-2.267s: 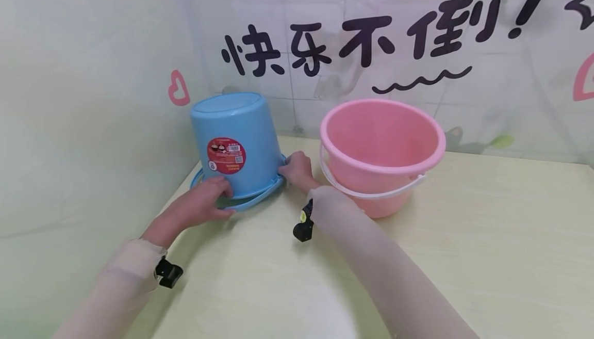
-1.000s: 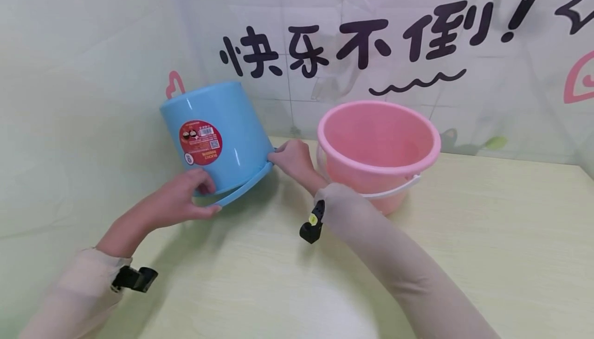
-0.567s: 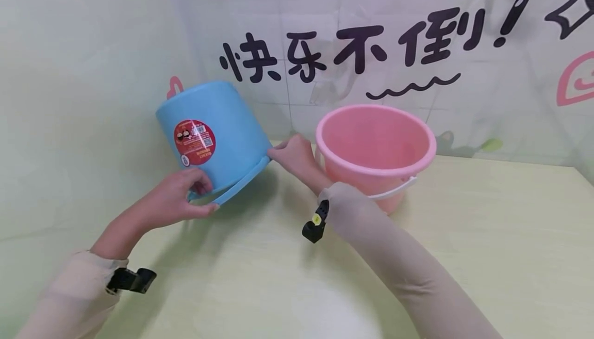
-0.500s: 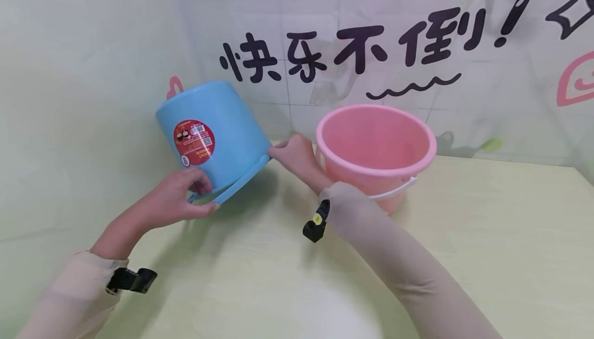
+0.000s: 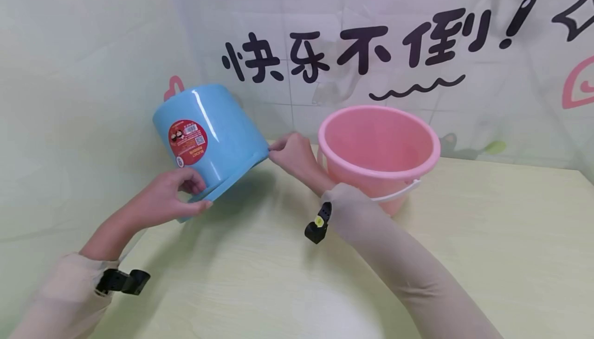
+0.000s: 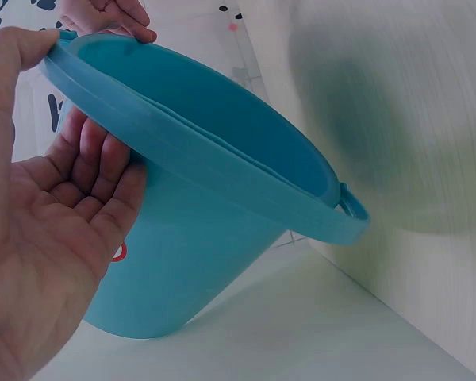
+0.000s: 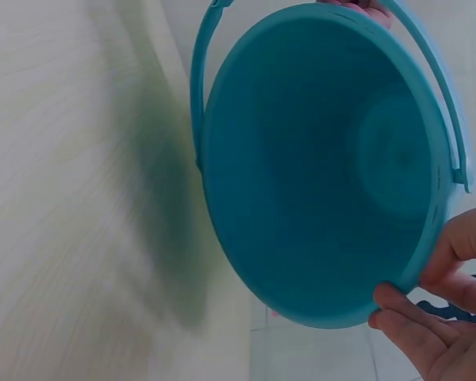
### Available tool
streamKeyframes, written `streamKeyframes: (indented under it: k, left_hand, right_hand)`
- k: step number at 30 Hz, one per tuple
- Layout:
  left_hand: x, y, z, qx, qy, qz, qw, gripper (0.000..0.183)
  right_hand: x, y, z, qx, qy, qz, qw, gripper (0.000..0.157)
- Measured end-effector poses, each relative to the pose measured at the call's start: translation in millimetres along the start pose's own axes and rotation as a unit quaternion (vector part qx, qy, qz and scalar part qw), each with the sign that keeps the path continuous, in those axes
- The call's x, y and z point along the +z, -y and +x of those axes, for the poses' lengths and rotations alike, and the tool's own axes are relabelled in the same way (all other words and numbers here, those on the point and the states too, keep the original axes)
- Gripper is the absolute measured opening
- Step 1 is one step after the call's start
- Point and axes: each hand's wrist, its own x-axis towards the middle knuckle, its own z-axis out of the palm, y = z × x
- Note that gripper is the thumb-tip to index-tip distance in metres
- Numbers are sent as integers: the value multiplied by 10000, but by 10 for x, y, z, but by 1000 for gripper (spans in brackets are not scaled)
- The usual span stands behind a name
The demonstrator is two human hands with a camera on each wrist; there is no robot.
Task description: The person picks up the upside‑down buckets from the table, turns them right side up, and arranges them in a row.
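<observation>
A blue plastic bucket (image 5: 232, 132) with a round red label (image 5: 187, 142) is held tilted, bottom up, its mouth facing down over the table. My left hand (image 5: 162, 197) grips the near rim, thumb at the blue handle (image 6: 198, 159) and fingers curled against the outer wall. With thumb and fingers, my right hand (image 5: 297, 158) pinches the rim on the right side. The right wrist view looks into the bucket's mouth and shows its bare inner wall (image 7: 301, 175). To the right a pink bucket (image 5: 380, 138) stands upright, partly behind my right forearm.
The pink bucket's white handle (image 5: 399, 192) hangs down its front. Below lies a pale wooden table (image 5: 260, 277), with a wall (image 5: 93, 70) close on the left and a printed cloth (image 5: 306, 19) behind. Each wrist carries a small black camera (image 5: 122, 282).
The blue bucket, first upside down near the table, has been raised and tilted, its bottom leaning left. Both hands keep hold of the rim; the left has moved leftward. The pink bucket stays put.
</observation>
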Motion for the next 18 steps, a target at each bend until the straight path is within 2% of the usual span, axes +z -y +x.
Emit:
streamKeyframes:
  k: [6, 18]
  left_hand:
    - [-33, -17, 16, -151, 82, -158, 9997, 34]
    - [-195, -84, 22, -164, 215, -415, 9988, 30]
  right_hand:
    - [-68, 30, -7, -126, 62, -181, 9997, 23]
    - [-173, 119, -16, -564, 247, -329, 9976, 20]
